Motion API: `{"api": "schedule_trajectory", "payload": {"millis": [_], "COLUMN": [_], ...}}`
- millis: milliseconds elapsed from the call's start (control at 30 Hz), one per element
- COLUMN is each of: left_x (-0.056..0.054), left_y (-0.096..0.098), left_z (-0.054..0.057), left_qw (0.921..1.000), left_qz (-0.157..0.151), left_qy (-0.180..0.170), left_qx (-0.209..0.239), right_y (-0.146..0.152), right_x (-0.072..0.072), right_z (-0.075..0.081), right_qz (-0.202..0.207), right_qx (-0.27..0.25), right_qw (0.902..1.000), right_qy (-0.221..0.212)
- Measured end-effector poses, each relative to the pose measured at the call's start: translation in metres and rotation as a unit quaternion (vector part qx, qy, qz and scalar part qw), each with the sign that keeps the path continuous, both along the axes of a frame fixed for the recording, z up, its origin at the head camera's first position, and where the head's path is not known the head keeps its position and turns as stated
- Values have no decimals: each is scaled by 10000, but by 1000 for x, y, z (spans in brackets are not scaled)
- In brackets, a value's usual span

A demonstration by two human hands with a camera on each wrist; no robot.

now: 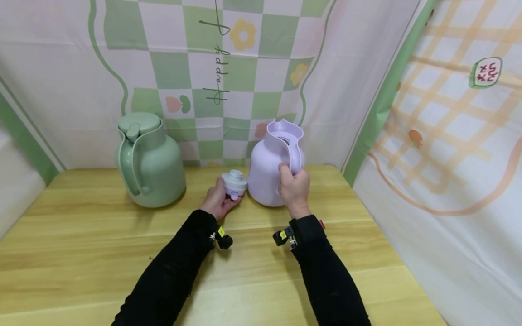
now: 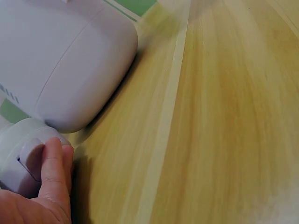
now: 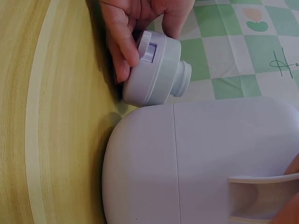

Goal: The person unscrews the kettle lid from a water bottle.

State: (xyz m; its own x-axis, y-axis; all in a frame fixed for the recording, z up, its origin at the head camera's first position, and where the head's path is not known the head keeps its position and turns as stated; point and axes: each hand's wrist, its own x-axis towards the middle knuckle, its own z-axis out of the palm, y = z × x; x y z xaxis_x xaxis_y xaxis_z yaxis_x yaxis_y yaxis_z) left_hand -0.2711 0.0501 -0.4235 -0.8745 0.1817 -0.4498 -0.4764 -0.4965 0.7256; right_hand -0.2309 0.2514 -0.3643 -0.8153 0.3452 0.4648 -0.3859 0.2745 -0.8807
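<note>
A lilac thermos jug [image 1: 267, 170] stands on the wooden table, its mouth uncovered at the top. My right hand [image 1: 294, 188] grips the jug's handle [image 1: 294, 154]; in the right wrist view only a bit of that hand shows at the edge. Left of the jug, my left hand [image 1: 220, 199] holds the jug's lid [image 1: 234, 182], a pale stopper with a narrow neck pointing up and a small lilac lever. Fingers [image 3: 122, 42] curl around the lid's side by the lever in the right wrist view. The lid is close beside the jug's lower wall [image 2: 88, 84].
A green thermos jug [image 1: 159, 163] with its lid on stands at the back left of the table [image 1: 81, 253]. Behind the table hangs a checked cloth [image 1: 228, 90], and another patterned cloth [image 1: 448, 136] drapes along the right side.
</note>
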Motion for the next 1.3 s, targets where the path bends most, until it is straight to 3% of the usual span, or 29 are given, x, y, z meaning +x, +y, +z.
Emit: {"api": "schedule_trajectory", "payload": {"millis": [300, 567, 833, 1300], "left_x": [6, 7, 9, 10], "left_y": [-11, -11, -5, 2], "left_z": [8, 6, -2, -11], "left_qw": [9996, 9905, 9779, 9482], "left_qz": [-230, -465, -452, -379], "left_qy": [100, 307, 831, 1266], "left_qx": [-143, -1261, -1865, -2888], "right_y": [-2, -9, 6, 7], "right_x": [1, 21, -8, -9], "right_z": [6, 30, 0, 1], "right_qz": [-133, -70, -83, 20], "right_qx": [33, 35, 91, 13], "right_qw": [9995, 9995, 9998, 9999], "right_qy": [-300, -303, -178, -170]}}
